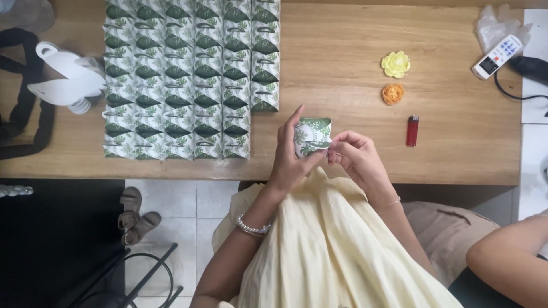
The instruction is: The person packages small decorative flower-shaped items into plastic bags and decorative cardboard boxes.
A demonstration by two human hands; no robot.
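My left hand [291,157] and my right hand [357,159] hold one small green-leaf-patterned paper box [312,137] between them, just over the near edge of the wooden table [342,85]. The left hand grips its left side with the index finger raised. The right fingers pinch its right flap. To the left, several rows of finished leaf-patterned boxes [188,80] stand packed together on the table.
A yellow paper flower [395,64], an orange one [393,94] and a red lighter [412,130] lie to the right. A white remote [497,56] and a plastic glove sit at the far right. Flat white box blanks [65,77] lie left. Another person's arm [508,259] is bottom right.
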